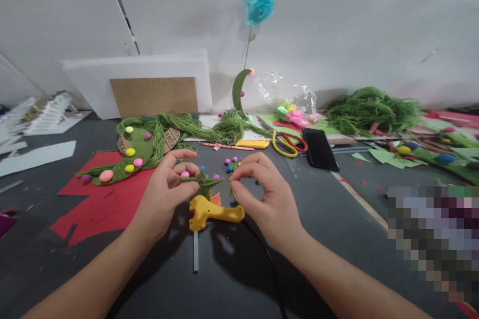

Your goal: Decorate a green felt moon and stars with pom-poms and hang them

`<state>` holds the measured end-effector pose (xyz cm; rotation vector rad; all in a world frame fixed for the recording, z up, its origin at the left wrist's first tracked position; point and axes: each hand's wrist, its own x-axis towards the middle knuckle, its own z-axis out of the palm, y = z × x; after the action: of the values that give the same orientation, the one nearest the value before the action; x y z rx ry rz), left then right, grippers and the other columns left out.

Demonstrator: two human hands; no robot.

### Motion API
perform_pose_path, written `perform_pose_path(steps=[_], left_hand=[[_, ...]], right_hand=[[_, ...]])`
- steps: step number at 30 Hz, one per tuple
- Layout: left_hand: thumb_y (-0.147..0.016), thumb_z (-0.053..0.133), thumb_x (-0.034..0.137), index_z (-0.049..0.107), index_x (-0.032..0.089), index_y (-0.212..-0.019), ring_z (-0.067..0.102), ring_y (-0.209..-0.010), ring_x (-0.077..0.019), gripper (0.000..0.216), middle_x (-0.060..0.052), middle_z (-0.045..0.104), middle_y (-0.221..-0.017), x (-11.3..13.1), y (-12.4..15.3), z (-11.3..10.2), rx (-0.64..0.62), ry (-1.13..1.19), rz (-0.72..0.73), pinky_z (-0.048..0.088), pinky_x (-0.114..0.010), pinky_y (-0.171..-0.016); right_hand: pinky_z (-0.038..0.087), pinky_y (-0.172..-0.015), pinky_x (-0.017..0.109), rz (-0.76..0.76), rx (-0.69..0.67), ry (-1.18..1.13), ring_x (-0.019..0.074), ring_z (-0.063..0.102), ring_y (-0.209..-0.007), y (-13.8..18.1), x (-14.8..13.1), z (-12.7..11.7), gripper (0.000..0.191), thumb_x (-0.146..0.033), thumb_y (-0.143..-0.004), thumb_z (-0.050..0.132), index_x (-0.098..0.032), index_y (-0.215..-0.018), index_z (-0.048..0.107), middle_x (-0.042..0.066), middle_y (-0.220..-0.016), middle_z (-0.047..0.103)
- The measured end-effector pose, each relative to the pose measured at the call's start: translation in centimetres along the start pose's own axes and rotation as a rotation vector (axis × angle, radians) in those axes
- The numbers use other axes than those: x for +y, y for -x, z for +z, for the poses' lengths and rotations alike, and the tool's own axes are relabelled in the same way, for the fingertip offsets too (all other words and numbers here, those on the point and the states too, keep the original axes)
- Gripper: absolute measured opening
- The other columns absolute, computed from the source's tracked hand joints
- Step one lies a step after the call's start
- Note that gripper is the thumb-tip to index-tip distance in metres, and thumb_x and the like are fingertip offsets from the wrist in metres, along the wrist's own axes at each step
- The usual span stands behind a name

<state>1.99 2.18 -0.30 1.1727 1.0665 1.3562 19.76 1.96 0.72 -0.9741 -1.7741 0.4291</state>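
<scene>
My left hand (168, 189) pinches a green yarn-wrapped star (203, 179) between thumb and fingers, above the table. Close to the star's right tip, the thumb and fingertips of my right hand (265, 189) come together; anything between them is too small to make out. Small pink and blue pompoms show around the star, though I cannot tell whether they are fixed to it. Just below lies a yellow glue gun (217, 211) with a clear glue stick (195, 254) poking out toward me. Behind my right fingers sits a cluster of coloured pompoms (234, 164).
Red felt (108, 204) and a pompom-dotted green piece (136, 152) lie left. Yellow-and-red-handled scissors (286, 144), a yellow cutter (252, 144) and a black phone (320, 148) lie behind my hands. Green yarn (374, 112) is piled at the back right. A black cable (267, 254) runs toward me.
</scene>
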Motion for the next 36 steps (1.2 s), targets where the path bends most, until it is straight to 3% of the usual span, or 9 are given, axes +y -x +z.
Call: perform_pose_path(steps=[5,8,17,29,36], left_hand=[[-0.064,0.060,0.008,0.050,0.022,-0.101,0.046,-0.060,-0.0056,0.041,0.007,0.052,-0.072,0.31,0.13,0.21,-0.006,0.031,-0.036,0.036,-0.016,-0.055],[-0.064,0.061,0.008,0.049,0.022,-0.102,0.047,-0.061,-0.0062,0.042,0.007,0.053,-0.073,0.21,0.21,0.15,0.005,-0.016,0.014,0.036,-0.017,-0.054],[-0.064,0.060,0.007,0.049,0.021,-0.102,0.051,-0.064,-0.0086,0.042,0.005,0.055,-0.074,0.20,0.28,0.16,0.037,-0.112,0.118,0.039,-0.019,-0.055],[-0.065,0.058,0.006,0.050,0.020,-0.100,0.054,-0.070,-0.0103,0.039,0.004,0.055,-0.073,0.21,0.44,0.13,0.048,-0.155,0.168,0.043,-0.022,-0.064],[-0.063,0.058,0.006,0.051,0.019,-0.098,0.055,-0.069,-0.0117,0.038,0.004,0.056,-0.072,0.27,0.45,0.29,0.053,-0.171,0.181,0.044,-0.023,-0.061]], right_hand=[[0.040,-0.074,0.039,-0.387,0.055,0.298,0.0162,0.048,-0.070,0.35,-0.08,-0.23,0.015,-0.013,-0.078,0.054,-0.017,-0.076,0.068,0.003,-0.072,0.054],[0.040,-0.080,0.040,-0.488,0.071,0.394,0.0150,0.047,-0.068,0.28,0.02,-0.24,0.014,-0.012,-0.077,0.056,-0.018,-0.080,0.069,0.002,-0.070,0.055],[0.039,-0.082,0.038,-0.520,0.069,0.469,0.0143,0.046,-0.067,0.26,0.20,-0.18,0.014,-0.013,-0.077,0.058,-0.022,-0.083,0.067,0.000,-0.070,0.054],[0.040,-0.081,0.038,-0.523,0.067,0.467,0.0143,0.046,-0.065,0.18,-0.12,-0.41,0.014,-0.012,-0.077,0.057,-0.022,-0.081,0.066,0.000,-0.068,0.055],[0.040,-0.082,0.038,-0.522,0.056,0.481,0.0143,0.046,-0.066,0.22,0.12,-0.28,0.014,-0.013,-0.077,0.058,-0.021,-0.083,0.067,0.000,-0.067,0.054]])
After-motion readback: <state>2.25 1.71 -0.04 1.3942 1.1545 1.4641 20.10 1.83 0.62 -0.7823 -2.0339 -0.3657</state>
